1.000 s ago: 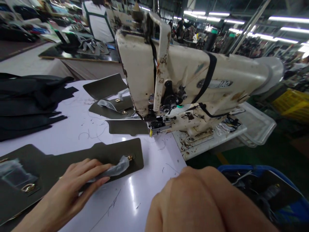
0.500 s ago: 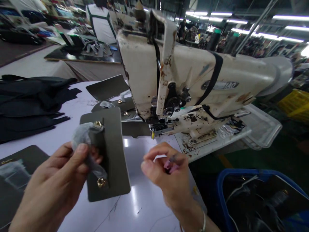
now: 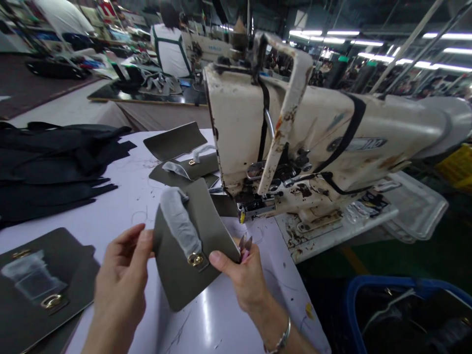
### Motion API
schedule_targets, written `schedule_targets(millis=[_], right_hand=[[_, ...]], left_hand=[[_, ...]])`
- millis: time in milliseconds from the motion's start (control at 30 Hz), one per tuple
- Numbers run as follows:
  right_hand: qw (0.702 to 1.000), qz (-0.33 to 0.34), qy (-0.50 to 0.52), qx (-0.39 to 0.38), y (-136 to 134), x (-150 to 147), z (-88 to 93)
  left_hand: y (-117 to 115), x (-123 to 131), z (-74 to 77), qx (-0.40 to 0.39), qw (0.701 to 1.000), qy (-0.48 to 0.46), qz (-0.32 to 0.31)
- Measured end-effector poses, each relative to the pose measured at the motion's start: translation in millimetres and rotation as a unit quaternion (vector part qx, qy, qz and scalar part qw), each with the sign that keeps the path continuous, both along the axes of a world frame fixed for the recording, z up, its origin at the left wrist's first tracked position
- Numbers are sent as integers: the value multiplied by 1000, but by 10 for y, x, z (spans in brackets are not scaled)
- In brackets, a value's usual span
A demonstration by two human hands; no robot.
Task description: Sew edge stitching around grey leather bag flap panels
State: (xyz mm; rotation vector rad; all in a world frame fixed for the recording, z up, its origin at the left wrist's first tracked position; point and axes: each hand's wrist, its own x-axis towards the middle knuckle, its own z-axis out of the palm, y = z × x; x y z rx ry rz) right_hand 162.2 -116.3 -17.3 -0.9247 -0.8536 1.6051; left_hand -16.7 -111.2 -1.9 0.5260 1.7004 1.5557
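Observation:
An olive-grey leather-like panel (image 3: pixel 173 282) is tilted above the table, carrying a handle (image 3: pixel 179 221) wrapped in translucent film with a gold ring fitting (image 3: pixel 194 259) at its lower end. My right hand (image 3: pixel 245 280) grips the panel's right edge, thumb on the front face and fingers behind. Small pink-handled thread snips (image 3: pixel 245 246) are tucked in that same hand, blades pointing up. At the panel's left edge is my left hand (image 3: pixel 123 275), its fingers loosely bent and apart, fingertips at or near the edge.
The sewing machine (image 3: pixel 243 128) stands just beyond the panel. Similar panels lie at left (image 3: pixel 22 314) and behind (image 3: pixel 177 140). Black fabric pieces (image 3: pixel 55 167) are piled at far left. A blue bin (image 3: pixel 350 305) holds more pieces at lower right. A person (image 3: pixel 171 46) sits farther back.
The panel has turned and moved right, from my left hand into my right hand's grip. My left hand has let go of the wrapped handle. The view has shifted slightly left.

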Motion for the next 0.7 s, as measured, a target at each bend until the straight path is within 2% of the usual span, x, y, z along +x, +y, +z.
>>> schedule_targets(millis=[33, 100, 133, 167, 267, 367, 433, 533, 700], right_hand=[[1000, -4, 6, -1, 22, -5, 13], [1000, -5, 21, 1, 55, -23, 20], [1000, -3, 27, 2, 67, -31, 14], [1000, -2, 30, 2, 77, -33, 3], [1000, -19, 8, 2, 110, 17, -48], [995, -68, -73, 1, 165, 133, -94], [987, -91, -132, -10, 210, 204, -104], [979, -87, -182, -19, 273, 250, -79], [980, -85, -176, -23, 337, 225, -32]], left_hand=[[11, 19, -18, -39, 995, -83, -34], [51, 92, -21, -118, 957, -245, -98], [80, 137, -15, -149, 938, -293, -112], [117, 182, -8, -159, 931, -310, -110], [263, 282, -18, -94, 958, -250, -108], [438, 307, -69, 3, 976, -173, -134], [552, 293, -100, 27, 978, -148, -141], [697, 256, -119, 51, 981, -120, -144], [857, 226, -122, 87, 980, -94, -155]])
